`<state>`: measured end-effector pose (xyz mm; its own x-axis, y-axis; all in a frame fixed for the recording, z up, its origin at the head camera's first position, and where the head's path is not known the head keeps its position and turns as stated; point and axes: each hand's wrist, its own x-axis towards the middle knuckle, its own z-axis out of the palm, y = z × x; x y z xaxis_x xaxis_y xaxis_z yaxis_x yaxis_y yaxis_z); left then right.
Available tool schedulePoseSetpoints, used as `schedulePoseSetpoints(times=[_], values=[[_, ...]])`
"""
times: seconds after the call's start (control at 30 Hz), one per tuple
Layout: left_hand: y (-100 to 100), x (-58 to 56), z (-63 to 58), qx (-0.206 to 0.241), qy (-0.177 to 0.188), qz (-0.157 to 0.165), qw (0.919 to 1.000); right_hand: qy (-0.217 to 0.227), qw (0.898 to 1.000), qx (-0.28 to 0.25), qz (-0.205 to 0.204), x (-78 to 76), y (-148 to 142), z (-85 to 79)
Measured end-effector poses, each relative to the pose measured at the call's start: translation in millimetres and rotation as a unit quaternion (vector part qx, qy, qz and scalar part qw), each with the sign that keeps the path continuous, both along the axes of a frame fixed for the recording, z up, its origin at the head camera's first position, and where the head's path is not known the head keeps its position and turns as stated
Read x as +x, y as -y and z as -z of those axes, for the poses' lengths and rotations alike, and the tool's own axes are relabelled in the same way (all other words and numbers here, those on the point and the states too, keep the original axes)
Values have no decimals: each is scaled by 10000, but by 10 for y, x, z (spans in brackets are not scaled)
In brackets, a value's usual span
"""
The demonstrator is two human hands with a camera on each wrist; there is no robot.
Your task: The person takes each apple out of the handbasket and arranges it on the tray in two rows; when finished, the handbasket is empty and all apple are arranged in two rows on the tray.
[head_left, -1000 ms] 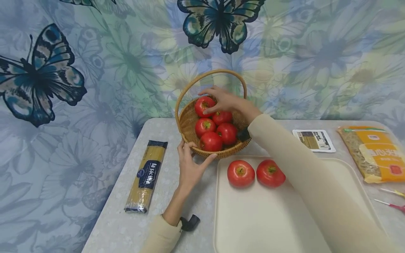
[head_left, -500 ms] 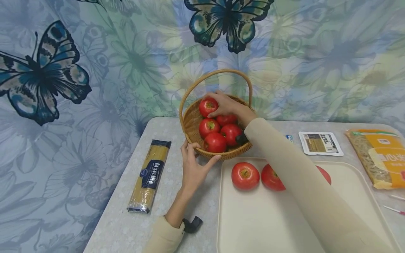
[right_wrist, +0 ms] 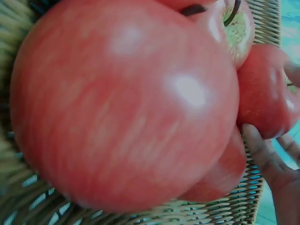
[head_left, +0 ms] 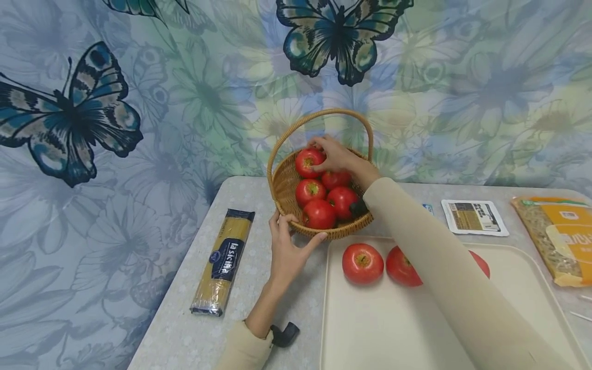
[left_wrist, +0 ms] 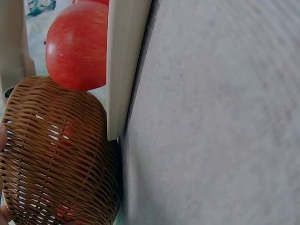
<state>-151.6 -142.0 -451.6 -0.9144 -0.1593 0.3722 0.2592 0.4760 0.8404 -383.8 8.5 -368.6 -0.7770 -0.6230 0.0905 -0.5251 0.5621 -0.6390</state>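
Note:
A wicker basket [head_left: 336, 232] with a tall hooped handle holds several red apples. My left hand [head_left: 288, 254] grips its front left side, with the thumb under the front rim and fingers at the left edge. My right hand [head_left: 337, 155] reaches in from the right and grips the rearmost apple [head_left: 308, 163], with the thumb on its near side. In the right wrist view, the fingers [right_wrist: 262, 152] press that apple [right_wrist: 262, 96] at the basket's edge, and a nearer apple [right_wrist: 124, 105] fills much of the picture. The left wrist view shows the basket's woven outside [left_wrist: 56, 150].
A cream tray [head_left: 393, 329] in front of the basket bears red apples [head_left: 363, 263], some partly hidden by the right sleeve. A spaghetti pack [head_left: 224, 262] lies left. At right lie a white-edged flat pack [head_left: 475, 217] and an orange food bag [head_left: 559, 239]. A patterned cloth hangs behind.
My right hand has settled from above the rear apple to a grip around it. The left hand keeps its hold on the basket. The whole head view has shifted slightly.

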Motion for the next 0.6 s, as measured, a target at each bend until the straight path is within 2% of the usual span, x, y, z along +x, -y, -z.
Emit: schedulePoseSetpoints(times=[0.1,0.33,0.6], values=[[2,8,15,-15,-4,-8,10000,-7,9997,212,-82,10,6,35],[14,-3,12,-76,-77,-15,9999,-433,9976,494,-238,20,32,17],[8,0,35,-119,-141,12,9998,-733,9959,320,-430,105,-42,-183]])
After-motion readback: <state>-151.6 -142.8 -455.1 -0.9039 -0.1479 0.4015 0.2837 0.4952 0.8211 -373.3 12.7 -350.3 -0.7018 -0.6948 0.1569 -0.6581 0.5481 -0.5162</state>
